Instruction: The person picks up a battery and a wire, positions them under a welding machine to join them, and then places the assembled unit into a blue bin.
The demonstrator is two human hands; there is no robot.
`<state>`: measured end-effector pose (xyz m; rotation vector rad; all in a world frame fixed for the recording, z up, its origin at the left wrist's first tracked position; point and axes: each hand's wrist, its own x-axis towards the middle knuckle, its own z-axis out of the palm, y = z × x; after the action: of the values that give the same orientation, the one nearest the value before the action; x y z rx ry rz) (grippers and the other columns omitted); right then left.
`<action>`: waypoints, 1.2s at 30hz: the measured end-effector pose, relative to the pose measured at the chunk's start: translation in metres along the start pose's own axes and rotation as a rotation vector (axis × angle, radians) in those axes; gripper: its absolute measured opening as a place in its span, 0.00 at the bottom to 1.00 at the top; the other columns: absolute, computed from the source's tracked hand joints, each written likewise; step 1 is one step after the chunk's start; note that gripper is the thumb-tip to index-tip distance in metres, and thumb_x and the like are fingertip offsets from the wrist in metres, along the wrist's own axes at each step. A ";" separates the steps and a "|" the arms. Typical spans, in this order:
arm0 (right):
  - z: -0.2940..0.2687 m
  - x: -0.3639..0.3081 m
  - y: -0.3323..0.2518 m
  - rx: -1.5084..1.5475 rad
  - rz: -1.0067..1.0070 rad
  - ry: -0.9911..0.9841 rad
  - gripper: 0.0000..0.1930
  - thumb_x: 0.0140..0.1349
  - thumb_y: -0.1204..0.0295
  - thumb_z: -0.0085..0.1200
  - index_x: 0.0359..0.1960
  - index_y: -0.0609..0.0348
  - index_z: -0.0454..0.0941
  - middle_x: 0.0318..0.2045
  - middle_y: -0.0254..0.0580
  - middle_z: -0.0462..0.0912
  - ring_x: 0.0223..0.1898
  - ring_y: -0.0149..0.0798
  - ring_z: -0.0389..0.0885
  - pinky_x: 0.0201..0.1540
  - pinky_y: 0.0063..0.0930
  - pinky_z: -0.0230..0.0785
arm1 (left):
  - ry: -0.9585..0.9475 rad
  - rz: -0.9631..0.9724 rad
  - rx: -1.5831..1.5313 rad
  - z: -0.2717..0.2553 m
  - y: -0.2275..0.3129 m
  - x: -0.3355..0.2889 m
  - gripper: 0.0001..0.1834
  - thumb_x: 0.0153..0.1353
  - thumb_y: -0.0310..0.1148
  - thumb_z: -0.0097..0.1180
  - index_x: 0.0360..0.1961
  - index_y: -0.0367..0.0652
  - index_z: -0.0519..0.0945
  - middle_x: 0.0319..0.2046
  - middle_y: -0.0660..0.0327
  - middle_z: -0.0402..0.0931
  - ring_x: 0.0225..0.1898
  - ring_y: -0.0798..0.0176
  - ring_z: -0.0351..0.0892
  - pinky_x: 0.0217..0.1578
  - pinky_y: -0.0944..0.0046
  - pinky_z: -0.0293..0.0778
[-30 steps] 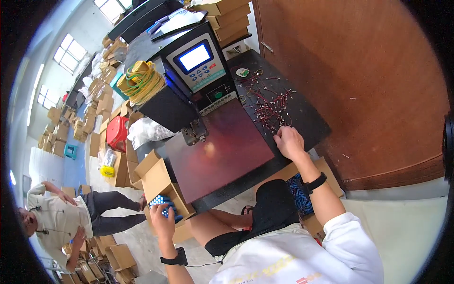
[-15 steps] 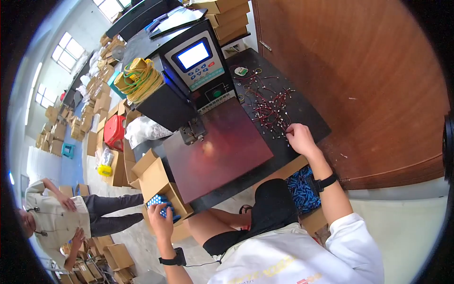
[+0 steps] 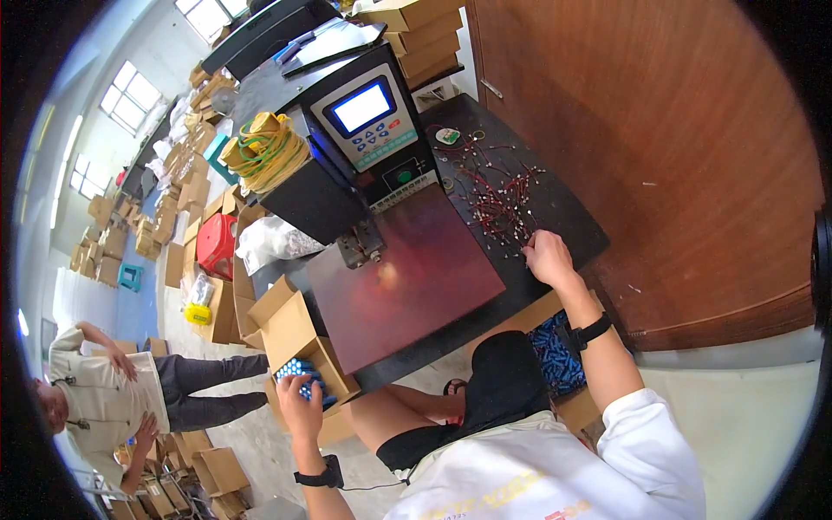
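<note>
Tangled wires [image 3: 503,204] lie on the desk [image 3: 568,221], R of the machine [image 3: 368,121]; pulling one could drag others along, poss. over the edge, b/c they overlap so much. Blue tubes [image 3: 297,367] sit in the open box [image 3: 290,334] at L; a nudge might knock some askew if they're loose. R hand [image 3: 548,257] is at the pile's near edge, arm stretched fwd, fingers bunched, unclear if on a wire. L hand [image 3: 299,406] is at the tubes, fingers curled, grip hidden.
</note>
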<state>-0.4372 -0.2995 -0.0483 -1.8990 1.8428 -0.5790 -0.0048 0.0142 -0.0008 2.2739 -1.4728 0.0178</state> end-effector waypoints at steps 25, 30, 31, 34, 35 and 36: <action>-0.085 -0.034 -0.042 0.952 -0.135 0.119 0.02 0.65 0.77 0.61 0.35 0.61 0.81 0.30 0.33 0.84 0.25 0.20 0.72 0.25 0.15 0.59 | 0.059 0.007 0.016 -0.011 0.004 -0.004 0.09 0.55 0.27 0.65 0.38 0.38 0.82 0.39 0.51 0.76 0.46 0.44 0.75 0.48 0.49 0.73; -0.080 -0.047 -0.044 1.091 -0.225 0.091 0.02 0.67 0.78 0.60 0.36 0.61 0.79 0.33 0.37 0.84 0.24 0.20 0.68 0.25 0.15 0.55 | 0.015 0.058 0.075 0.000 0.003 0.007 0.10 0.52 0.28 0.66 0.37 0.40 0.84 0.39 0.51 0.77 0.47 0.45 0.76 0.48 0.49 0.74; -0.071 -0.050 -0.048 1.116 -0.216 0.074 0.03 0.67 0.78 0.59 0.35 0.61 0.78 0.33 0.38 0.84 0.24 0.20 0.68 0.25 0.15 0.56 | -0.013 0.038 0.092 0.000 0.004 0.008 0.10 0.52 0.28 0.67 0.36 0.40 0.84 0.38 0.52 0.77 0.47 0.46 0.76 0.48 0.49 0.74; -0.054 -0.056 -0.068 1.160 -0.233 0.025 0.03 0.67 0.79 0.59 0.34 0.61 0.77 0.33 0.39 0.84 0.23 0.20 0.68 0.25 0.15 0.57 | -0.082 0.058 0.271 0.000 0.001 0.010 0.08 0.52 0.30 0.68 0.35 0.42 0.85 0.37 0.54 0.77 0.47 0.48 0.76 0.47 0.50 0.75; -0.049 -0.061 -0.077 1.170 -0.248 0.003 0.04 0.67 0.79 0.59 0.33 0.60 0.77 0.33 0.40 0.84 0.23 0.20 0.68 0.25 0.15 0.57 | -0.162 0.068 0.371 0.000 0.000 0.011 0.08 0.52 0.31 0.68 0.34 0.43 0.85 0.37 0.54 0.77 0.47 0.48 0.76 0.47 0.50 0.75; -0.048 -0.065 -0.088 1.151 -0.247 -0.014 0.05 0.66 0.80 0.59 0.33 0.60 0.76 0.33 0.40 0.84 0.23 0.20 0.68 0.25 0.15 0.57 | -0.184 0.107 0.399 -0.001 0.001 0.013 0.08 0.54 0.33 0.68 0.34 0.43 0.85 0.37 0.54 0.77 0.47 0.48 0.75 0.46 0.49 0.75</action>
<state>-0.3943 -0.2332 0.0417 -1.2694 0.8549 -1.3241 0.0003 0.0031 0.0034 2.5598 -1.8214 0.1508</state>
